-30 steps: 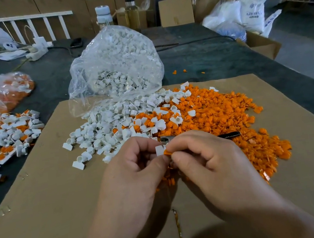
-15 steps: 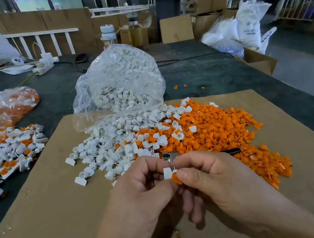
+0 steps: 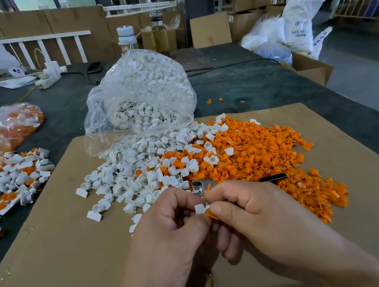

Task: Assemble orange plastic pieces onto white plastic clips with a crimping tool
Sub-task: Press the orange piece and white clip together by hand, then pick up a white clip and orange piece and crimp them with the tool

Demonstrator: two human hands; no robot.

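My left hand (image 3: 176, 224) pinches a small white clip (image 3: 200, 208) between thumb and fingers. My right hand (image 3: 250, 216) pinches an orange piece (image 3: 211, 213) against that clip, thumb on top. The two hands meet over the cardboard sheet (image 3: 56, 262). Just behind them lies the crimping tool (image 3: 200, 186), its metal head showing and a black handle (image 3: 272, 177) sticking out to the right. A heap of loose white clips (image 3: 135, 172) spreads to the left of a heap of orange pieces (image 3: 266, 154).
A clear plastic bag of white clips (image 3: 139, 97) lies open behind the heaps. Assembled orange-and-white parts (image 3: 7, 178) pile up at the left, beside a bag of orange pieces (image 3: 6, 127). Bottles (image 3: 159, 34), a power strip (image 3: 48, 79) and cardboard boxes (image 3: 309, 67) stand further back.
Both hands have stayed together on the clip and orange piece, sinking lower in view as the camera tilted up. The orange piece now sits pressed closer against the clip.
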